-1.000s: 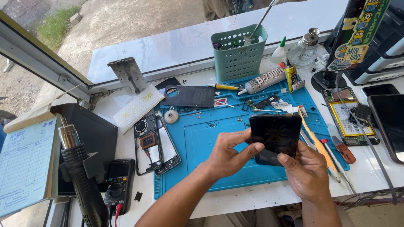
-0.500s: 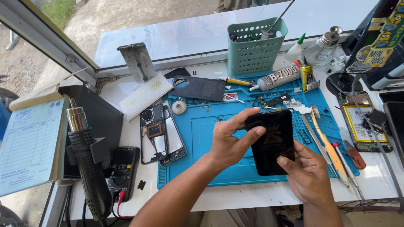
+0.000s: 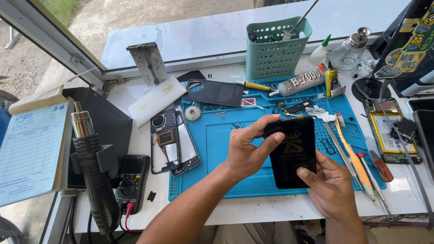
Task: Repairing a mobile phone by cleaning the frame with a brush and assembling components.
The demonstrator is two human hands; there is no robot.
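I grip the black phone [image 3: 294, 151] with both hands, left hand [image 3: 246, 151] and right hand [image 3: 332, 190]; best kept level over the blue mat [image 3: 217, 149].

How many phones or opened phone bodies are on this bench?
3. A black phone held in both hands over the blue mat; an opened frame left of the mat; an opened one with a yellow battery at right. More may lie beyond the right edge.
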